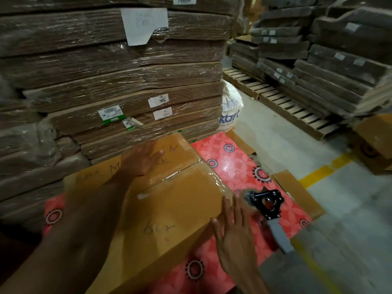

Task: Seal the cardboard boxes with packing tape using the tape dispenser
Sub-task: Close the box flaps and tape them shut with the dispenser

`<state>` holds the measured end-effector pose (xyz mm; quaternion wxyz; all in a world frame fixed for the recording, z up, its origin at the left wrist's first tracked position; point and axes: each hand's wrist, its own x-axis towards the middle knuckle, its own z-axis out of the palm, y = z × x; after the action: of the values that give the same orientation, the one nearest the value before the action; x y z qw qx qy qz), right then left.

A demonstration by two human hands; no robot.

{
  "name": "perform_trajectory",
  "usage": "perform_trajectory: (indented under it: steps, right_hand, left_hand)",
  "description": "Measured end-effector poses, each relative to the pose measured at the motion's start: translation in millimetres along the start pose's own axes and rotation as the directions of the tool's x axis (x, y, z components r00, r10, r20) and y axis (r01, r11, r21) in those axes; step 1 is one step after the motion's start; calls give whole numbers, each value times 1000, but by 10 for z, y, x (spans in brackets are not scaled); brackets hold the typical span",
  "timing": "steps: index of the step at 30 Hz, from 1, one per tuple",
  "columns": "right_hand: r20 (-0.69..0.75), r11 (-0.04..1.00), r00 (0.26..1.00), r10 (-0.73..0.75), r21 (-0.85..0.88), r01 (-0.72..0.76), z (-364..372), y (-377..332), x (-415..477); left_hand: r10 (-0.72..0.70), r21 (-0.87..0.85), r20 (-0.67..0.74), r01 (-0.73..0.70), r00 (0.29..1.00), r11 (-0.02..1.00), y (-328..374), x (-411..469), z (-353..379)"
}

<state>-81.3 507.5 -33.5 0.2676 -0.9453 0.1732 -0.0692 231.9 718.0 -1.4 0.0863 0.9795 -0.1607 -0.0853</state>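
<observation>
Red cloth [233, 166] partly hidden under box [180, 204], left hand [144, 160] blurred

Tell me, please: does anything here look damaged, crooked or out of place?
Two small things. The white paper sheet on the wrapped cardboard stack has its lower right corner torn away, and a small green-edged label lower down sits tilted, seemingly peeling. The cardboard box itself looks sound.
</observation>
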Motion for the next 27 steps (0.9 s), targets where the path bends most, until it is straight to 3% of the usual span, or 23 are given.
perform_trajectory:
  steps: [6, 10, 14, 16, 18, 20, 23, 25, 27]
  right_hand:
    - [308, 960, 951, 2, 265, -88, 232, -720, -791]
    - [427, 918, 904, -33, 371, -142, 336, -1041, -886]
    - [335, 847, 939, -78, 520, -114, 333, -835, -212]
    - [278, 818, 955, -105, 570, -76, 196, -671, 214]
    - [206, 907, 971, -119, 420, 22, 12, -571, 600]
    - [76, 986, 984, -160, 69, 155, -110, -567, 904]
    - [56, 922, 977, -205, -324, 212, -114, -686, 900]
    - [47, 887, 969, -244, -394, 243, -58, -783, 673]
    - [64, 887, 949, -310, -340, 313, 14, -925, 328]
  left_hand:
    - [-83, 120, -65, 90, 994, 989, -977, -1018, -217]
    - [-253, 47, -50, 256, 966, 966, -1238, -1492, -213]
    - [-398, 54, 8, 397, 918, 916, -1249, -1837, -59]
    - [-387, 132, 7, 383, 922, 914, -1174, -2062, 50]
    - [-263, 309, -6, 252, 965, 917, -998, -2287, 122]
    - [-62, 380, -37, 72, 997, 922, -622, -2521, 165]
    - [-41, 288, -79, 62, 996, 956, 17, -2832, 72]
    - [-71, 150, -135, 92, 988, 984, 220, -2873, 20]
    - [-30, 90, -205, 49, 978, 995, 200, -2713, -23]
